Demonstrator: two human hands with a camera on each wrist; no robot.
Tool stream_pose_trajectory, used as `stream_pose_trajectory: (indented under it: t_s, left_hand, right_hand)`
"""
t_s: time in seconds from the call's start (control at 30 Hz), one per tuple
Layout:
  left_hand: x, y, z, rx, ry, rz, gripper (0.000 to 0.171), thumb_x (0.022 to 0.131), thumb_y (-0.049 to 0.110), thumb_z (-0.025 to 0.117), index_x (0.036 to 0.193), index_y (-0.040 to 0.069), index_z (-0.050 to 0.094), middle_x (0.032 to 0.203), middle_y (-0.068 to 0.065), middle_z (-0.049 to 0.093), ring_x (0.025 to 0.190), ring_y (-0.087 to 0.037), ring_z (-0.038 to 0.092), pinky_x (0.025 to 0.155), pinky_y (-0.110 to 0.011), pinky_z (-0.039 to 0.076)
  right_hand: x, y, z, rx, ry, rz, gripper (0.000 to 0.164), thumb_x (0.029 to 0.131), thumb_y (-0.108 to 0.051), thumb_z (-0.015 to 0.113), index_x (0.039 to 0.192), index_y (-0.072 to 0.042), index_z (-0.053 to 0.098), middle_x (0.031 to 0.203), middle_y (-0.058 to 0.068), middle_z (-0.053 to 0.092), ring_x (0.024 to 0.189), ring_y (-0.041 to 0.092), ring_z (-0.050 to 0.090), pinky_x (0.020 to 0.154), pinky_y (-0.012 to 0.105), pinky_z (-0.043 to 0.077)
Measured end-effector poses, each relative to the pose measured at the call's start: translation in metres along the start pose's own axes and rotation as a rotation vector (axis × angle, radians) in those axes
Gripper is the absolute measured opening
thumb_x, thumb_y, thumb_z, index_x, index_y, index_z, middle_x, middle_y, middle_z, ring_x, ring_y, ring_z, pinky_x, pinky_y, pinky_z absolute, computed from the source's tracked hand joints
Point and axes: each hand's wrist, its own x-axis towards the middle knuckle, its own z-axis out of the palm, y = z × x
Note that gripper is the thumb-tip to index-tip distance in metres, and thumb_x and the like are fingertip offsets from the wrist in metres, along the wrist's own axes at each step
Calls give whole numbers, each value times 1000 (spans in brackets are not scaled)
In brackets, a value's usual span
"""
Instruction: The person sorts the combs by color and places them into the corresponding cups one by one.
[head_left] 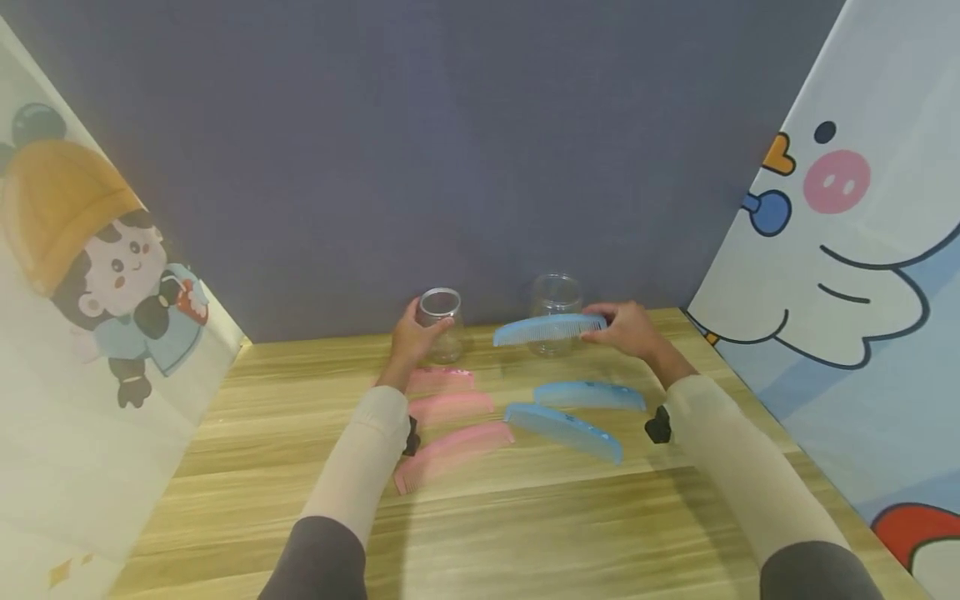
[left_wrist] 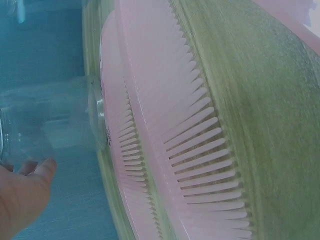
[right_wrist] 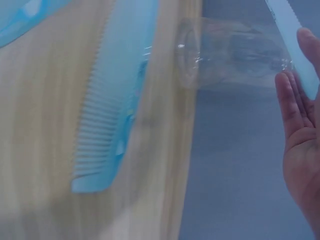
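My left hand (head_left: 415, 340) holds a clear jar (head_left: 448, 348) around its upper part, with the thumb across the front; the jar stands at the table's back edge. A light blue comb (head_left: 545, 330) is pinched at its right end by my right hand (head_left: 630, 332), raised and lying across the front of a second clear jar (head_left: 557, 290). In the right wrist view the thumb and fingers (right_wrist: 291, 107) lie on either side of this comb, close to the jar's rim. Below my left hand are pink combs (head_left: 453, 446), and below my right hand two more blue combs (head_left: 564, 429).
Three pink combs and two blue combs lie on the wood-grain table (head_left: 480, 542). A dark grey panel (head_left: 450, 150) stands behind both jars. Cartoon-printed panels rise on the left (head_left: 60, 333) and right (head_left: 900, 292).
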Motion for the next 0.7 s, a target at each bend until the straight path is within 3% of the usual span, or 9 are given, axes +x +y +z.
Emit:
stream_pose_trajectory:
  t_s: [0.1, 0.27, 0.43, 0.53, 0.63, 0.7]
  left_hand:
    - [0, 0, -1, -3, 1, -4, 95, 85, 44, 81, 159, 11, 31, 154, -20, 48, 139, -39, 50, 117, -52, 42]
    - [2, -1, 0, -4, -1, 8, 96, 84, 46, 81, 159, 11, 32, 154, -19, 49, 138, -39, 50, 116, -52, 44]
    - [3, 0, 1, 21, 4, 29, 97, 84, 47, 81, 159, 9, 32, 154, -19, 49, 137, -39, 51, 115, -52, 45]
    - [2, 0, 0, 31, 6, 35, 96, 85, 45, 80, 159, 8, 32, 155, -20, 48, 138, -40, 51, 115, -52, 45]
    - [1, -1, -1, 22, 2, 35, 95, 86, 44, 80, 159, 8, 32, 155, -20, 47, 139, -41, 50, 115, -52, 44]
    - [1, -3, -2, 12, 4, 31, 94, 85, 44, 81, 158, 9, 33, 154, -19, 48, 138, -40, 50, 115, -52, 45]
  right_hand:
    - [7, -7, -1, 24, 11, -13, 54, 84, -35, 84, 131, -11, 69, 62, -4, 51, 54, 12, 38, 55, 30, 40]
    - [17, -21, -3, 69, 38, -6, 52, 86, -31, 83, 131, -12, 68, 62, -5, 49, 54, 13, 38, 54, 31, 39]
    - [28, -35, -2, 97, 67, 31, 57, 86, -39, 82, 135, -14, 66, 58, -6, 34, 53, 13, 31, 52, 32, 35]
    - [36, -45, 2, 96, 83, 32, 59, 85, -41, 82, 135, -14, 66, 62, -5, 49, 56, 14, 38, 54, 32, 38]
    - [44, -55, 8, 90, 95, 27, 59, 84, -39, 83, 134, -13, 67, 79, 1, 66, 64, 16, 47, 59, 30, 43]
    - [50, -61, 12, 88, 93, 26, 58, 85, -38, 83, 134, -11, 67, 86, 5, 69, 68, 16, 50, 61, 29, 44]
